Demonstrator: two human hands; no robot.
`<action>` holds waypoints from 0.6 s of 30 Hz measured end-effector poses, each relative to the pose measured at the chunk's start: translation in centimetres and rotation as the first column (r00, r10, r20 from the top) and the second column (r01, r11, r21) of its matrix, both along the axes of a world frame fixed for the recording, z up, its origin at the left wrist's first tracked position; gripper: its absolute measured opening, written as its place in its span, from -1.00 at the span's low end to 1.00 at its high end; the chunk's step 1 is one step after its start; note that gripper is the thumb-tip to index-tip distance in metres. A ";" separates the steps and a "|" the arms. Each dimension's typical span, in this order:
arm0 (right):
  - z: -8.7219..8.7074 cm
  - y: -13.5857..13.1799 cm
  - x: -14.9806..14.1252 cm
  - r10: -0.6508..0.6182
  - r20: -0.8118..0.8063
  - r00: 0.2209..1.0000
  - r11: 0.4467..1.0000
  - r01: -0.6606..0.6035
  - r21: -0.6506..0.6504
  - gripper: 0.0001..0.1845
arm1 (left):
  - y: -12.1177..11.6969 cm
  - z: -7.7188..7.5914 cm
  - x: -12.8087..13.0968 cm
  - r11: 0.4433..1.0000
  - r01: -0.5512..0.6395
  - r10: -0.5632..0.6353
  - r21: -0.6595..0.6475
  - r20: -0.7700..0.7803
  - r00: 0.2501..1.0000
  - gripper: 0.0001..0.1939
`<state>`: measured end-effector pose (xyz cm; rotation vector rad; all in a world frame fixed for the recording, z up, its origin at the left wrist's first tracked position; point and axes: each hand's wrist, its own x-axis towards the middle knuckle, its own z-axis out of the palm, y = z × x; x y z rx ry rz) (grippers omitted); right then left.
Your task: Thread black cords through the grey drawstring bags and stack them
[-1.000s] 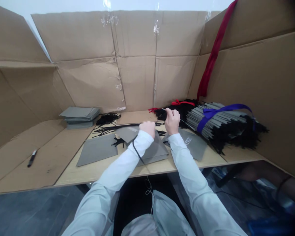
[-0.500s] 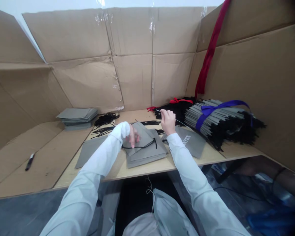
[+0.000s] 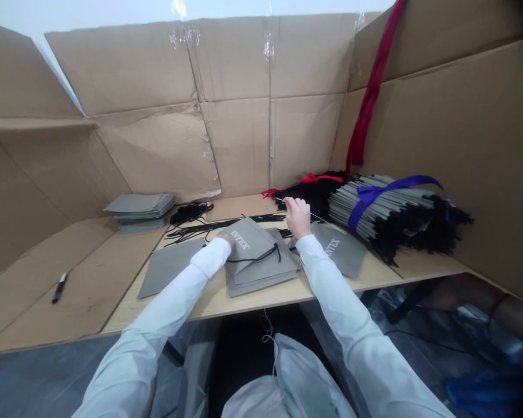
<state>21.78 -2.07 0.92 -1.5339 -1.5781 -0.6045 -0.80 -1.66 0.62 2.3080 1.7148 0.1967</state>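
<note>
My right hand (image 3: 298, 216) is raised over the far right of the work, its fingers closed round a thin pale rod (image 3: 326, 221) that sticks out on both sides. My left hand (image 3: 227, 238) is at the left edge of a grey drawstring pouch (image 3: 248, 238) printed INTEX; the sleeve hides most of its fingers, so its grip does not show. A black cord (image 3: 261, 256) lies across that pouch, which rests on a small stack of grey pouches (image 3: 261, 280). Another printed pouch (image 3: 346, 255) lies under my right forearm.
A grey pouch (image 3: 168, 270) lies at left, with a stack of pouches (image 3: 143, 204) behind it. Black cords (image 3: 192, 212) lie along the back. At right sits a bundle of pouches (image 3: 377, 203) tied with purple ribbon. A marker (image 3: 60, 288) lies on the cardboard.
My left hand has moved left off the top pouch to its left edge, uncovering the INTEX print. My right hand has stayed nearly still with the rod.
</note>
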 end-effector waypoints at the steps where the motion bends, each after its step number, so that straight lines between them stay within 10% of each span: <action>1: -0.1 0.1 0.0 -0.003 -0.001 1.000 1.000 0.003 0.000 -0.69 | -0.1 0.1 -0.3 1.000 -0.005 0.003 -0.018 -0.133 0.991 -0.75; 10: -0.4 0.2 0.0 -0.008 0.011 1.000 1.000 0.008 -0.023 -0.70 | 0.2 4.7 -1.9 0.997 0.042 -0.011 0.071 -0.393 0.920 -0.91; 15: -0.3 0.0 -0.1 -0.025 0.015 1.000 1.000 0.025 -0.017 -0.67 | 0.6 5.4 -0.1 0.991 0.070 -0.086 0.116 0.138 0.987 -0.82; 18: -0.4 -0.1 -0.5 0.010 0.059 0.998 0.999 -0.007 -0.043 -0.67 | 1.0 4.1 1.8 0.992 0.102 -0.127 0.077 0.561 0.818 -0.76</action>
